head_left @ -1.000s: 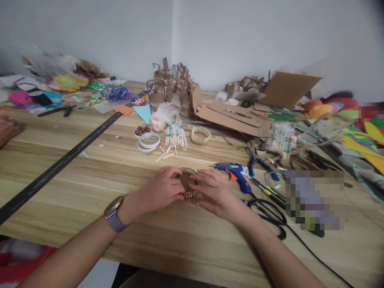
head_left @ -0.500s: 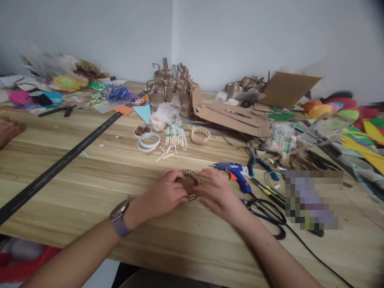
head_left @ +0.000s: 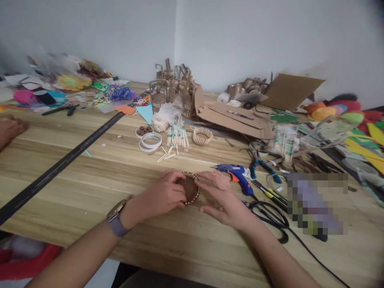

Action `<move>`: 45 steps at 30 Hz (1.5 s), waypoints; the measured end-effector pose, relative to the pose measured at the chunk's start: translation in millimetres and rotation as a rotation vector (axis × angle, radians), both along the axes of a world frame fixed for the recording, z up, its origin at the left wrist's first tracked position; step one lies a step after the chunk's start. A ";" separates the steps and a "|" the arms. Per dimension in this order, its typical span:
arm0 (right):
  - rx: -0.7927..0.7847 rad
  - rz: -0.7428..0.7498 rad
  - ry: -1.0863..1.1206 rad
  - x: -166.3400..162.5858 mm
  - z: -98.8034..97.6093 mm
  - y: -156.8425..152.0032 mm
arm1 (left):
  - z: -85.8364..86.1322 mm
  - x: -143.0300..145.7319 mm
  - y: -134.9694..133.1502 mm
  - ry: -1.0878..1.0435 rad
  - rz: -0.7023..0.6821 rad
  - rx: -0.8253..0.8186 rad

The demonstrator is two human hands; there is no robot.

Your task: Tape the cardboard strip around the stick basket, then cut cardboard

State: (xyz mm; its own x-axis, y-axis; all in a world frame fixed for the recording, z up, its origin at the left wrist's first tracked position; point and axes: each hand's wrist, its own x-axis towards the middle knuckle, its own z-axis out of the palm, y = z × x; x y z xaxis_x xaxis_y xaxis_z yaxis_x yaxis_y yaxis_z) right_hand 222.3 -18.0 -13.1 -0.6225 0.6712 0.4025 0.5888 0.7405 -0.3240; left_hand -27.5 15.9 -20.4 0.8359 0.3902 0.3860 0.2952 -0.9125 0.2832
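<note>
A small round basket [head_left: 190,188], made of short wooden sticks around a brown cardboard base, rests on the wooden table [head_left: 99,180]. My left hand [head_left: 162,196] is closed on its left side, fingers curled over the rim. My right hand [head_left: 223,198] lies just right of the basket, fingers stretched out and apart, fingertips close to its rim. A watch sits on my left wrist [head_left: 116,218].
A blue glue gun [head_left: 237,175], pliers [head_left: 264,166], black scissors [head_left: 271,218] and a cord lie to the right. Tape rolls [head_left: 150,141], stick bundles [head_left: 177,136], another stick ring [head_left: 202,136], cardboard baskets [head_left: 174,94] sit behind. Someone else's hand [head_left: 9,128] rests at the left edge.
The basket has been tipped up so its brown base faces me. My right hand has let go of it and spread open beside it. My left hand keeps hold.
</note>
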 end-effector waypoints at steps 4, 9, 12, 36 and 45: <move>-0.028 -0.014 -0.065 -5.4 -4.3 -2.9 | -1.1 4.1 -2.3 -0.026 -0.005 0.013; -0.024 -0.017 -0.086 -8.0 -5.3 -4.2 | 3.2 -2.7 4.2 -0.020 0.035 0.044; -0.067 -0.008 -0.093 -7.1 -2.1 -4.4 | 3.3 -5.8 6.1 -0.021 0.035 0.016; -0.012 -0.071 -0.114 -12.5 2.9 -10.5 | -2.7 -8.8 -3.3 -0.178 0.222 0.018; 0.216 -0.252 -0.042 6.7 5.8 6.6 | -13.0 -5.2 -8.1 -0.096 0.239 -0.011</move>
State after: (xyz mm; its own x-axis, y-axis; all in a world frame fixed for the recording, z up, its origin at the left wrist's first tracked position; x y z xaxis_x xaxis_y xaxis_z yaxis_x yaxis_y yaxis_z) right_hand 229.0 -11.4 -7.3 -0.4665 0.7085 0.5295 0.7720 0.6184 -0.1473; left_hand -32.7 7.9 -33.4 0.6795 0.5769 0.4532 0.4733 -0.8168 0.3300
